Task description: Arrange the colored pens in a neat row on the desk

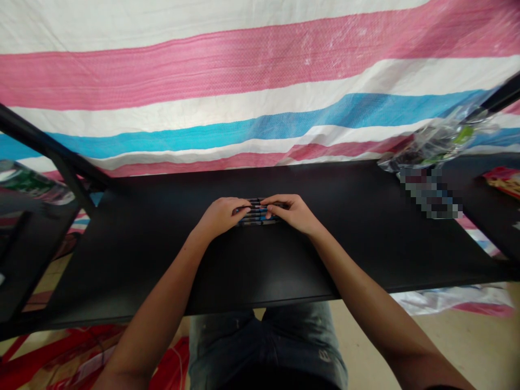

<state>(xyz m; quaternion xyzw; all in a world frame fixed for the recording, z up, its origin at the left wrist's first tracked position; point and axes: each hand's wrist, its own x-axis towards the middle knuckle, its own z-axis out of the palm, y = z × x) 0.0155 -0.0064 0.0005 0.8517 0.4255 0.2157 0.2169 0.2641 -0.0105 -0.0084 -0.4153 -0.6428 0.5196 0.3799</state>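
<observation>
Several slim pens (255, 213), dark with some blue and clear parts, lie side by side in a small stack on the black tabletop (260, 265). My left hand (225, 214) is curled around their left ends, thumb on the near side. Around the right ends my right hand (290, 211) is closed too, its thumb and fingertips pressing on the pens near a blue part. The middle of the pens shows between my hands, while both ends are mostly covered by my fingers.
A clear plastic bag (436, 141) sits at the table's back right corner, beside a blurred-out item (433, 197). A red packet (504, 181) lies farther right, and a green bottle (34, 181) is at far left. A striped sheet (244, 81) hangs behind the table.
</observation>
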